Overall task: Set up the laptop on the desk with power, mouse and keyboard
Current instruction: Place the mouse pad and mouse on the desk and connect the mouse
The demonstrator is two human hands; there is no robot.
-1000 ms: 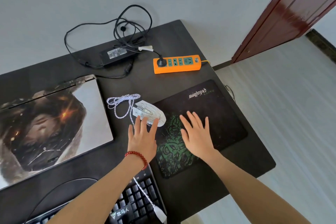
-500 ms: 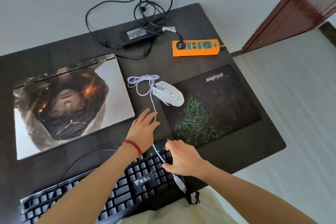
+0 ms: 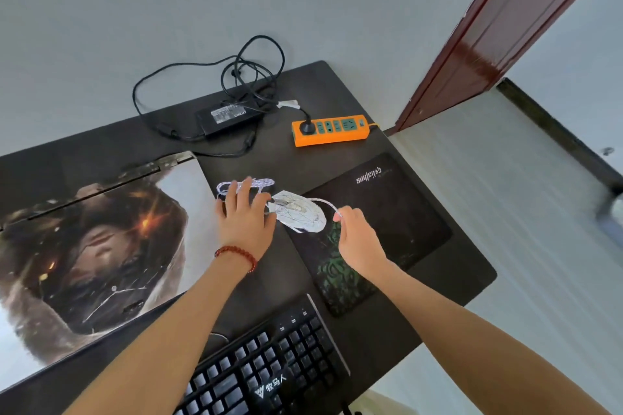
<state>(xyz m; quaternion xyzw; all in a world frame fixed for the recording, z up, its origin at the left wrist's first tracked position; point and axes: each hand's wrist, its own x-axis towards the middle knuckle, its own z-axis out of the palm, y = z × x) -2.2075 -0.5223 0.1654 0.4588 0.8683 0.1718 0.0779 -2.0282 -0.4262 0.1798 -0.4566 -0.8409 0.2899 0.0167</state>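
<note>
The head view looks down on a dark flat counter (image 3: 438, 296). The closed laptop with a painted picture on its lid (image 3: 94, 256) lies on the left part of the counter. The white mouse with thin line patterns (image 3: 300, 212) sits at the left edge of the black mouse pad with green swirls (image 3: 387, 229), partly on it.

The left hand (image 3: 244, 221) lies flat just left of the mouse. Its fingers (image 3: 247, 190) are spread and straight, and they rest on the bundled white mouse cable (image 3: 259, 183). A red bead bracelet (image 3: 237, 254) is on that wrist.

The right hand (image 3: 359, 239) is above the mouse pad, just right of the mouse. Its fingers (image 3: 338, 214) pinch a loose run of the white cable, which curves over the mouse.

The black keyboard with white letters (image 3: 269, 367) lies at the near edge of the counter, between the two arms. At the far side sits the black power brick (image 3: 229, 116) with its tangled black cord (image 3: 249, 71). A black plug is in the orange power strip (image 3: 332, 130) beside it.

A dark red door frame (image 3: 505, 27) stands to the right of the counter.
</note>
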